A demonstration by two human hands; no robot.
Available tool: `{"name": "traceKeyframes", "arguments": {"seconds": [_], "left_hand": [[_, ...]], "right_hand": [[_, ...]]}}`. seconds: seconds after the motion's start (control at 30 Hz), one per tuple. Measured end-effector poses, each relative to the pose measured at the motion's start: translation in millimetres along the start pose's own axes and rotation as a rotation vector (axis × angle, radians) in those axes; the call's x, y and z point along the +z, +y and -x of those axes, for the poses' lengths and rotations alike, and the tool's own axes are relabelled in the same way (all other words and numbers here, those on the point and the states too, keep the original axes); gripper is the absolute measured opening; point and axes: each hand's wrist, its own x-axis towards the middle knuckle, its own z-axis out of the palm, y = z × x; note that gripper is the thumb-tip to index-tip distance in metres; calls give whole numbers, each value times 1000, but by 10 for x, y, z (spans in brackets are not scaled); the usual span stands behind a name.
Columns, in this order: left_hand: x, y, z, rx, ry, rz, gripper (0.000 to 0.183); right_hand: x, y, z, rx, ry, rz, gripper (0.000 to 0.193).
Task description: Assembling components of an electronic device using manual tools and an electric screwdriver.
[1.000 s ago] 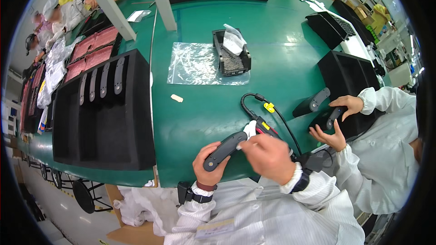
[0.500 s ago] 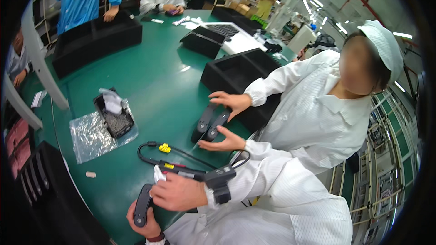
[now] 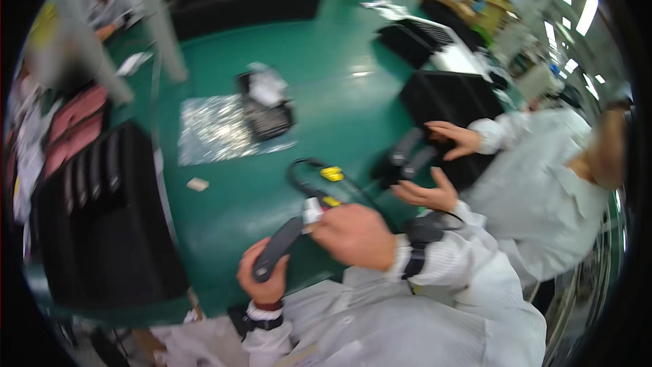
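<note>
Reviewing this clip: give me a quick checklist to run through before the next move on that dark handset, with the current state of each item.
1. Left hand grips the handset at its lower end: ok.
2. Right hand is at the handset's upper end, by the white tag: ok.
3. Black cable with yellow clips lies loose on the green table, not snagged: cannot tell, the picture is blurred.
4. Co-worker's hands stay apart from the person's own: ok.
5. Black tray at left has a free slot: cannot tell.
</note>
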Motion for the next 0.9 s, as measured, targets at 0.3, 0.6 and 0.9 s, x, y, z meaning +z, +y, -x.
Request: {"name": "traceKeyframes", "arguments": {"seconds": [0.3, 0.6, 0.9], "left_hand": [[-123, -44, 53, -7, -26, -25, 52], [-79, -25, -13, 13, -25, -21, 52], [-103, -15, -4, 10, -34, -15, 54]], "right_hand": [[193, -340, -112, 143, 91, -258, 22], [147, -254, -202, -72, -73, -110, 31], [-16, -57, -220, -24, -146, 55, 23]]}}
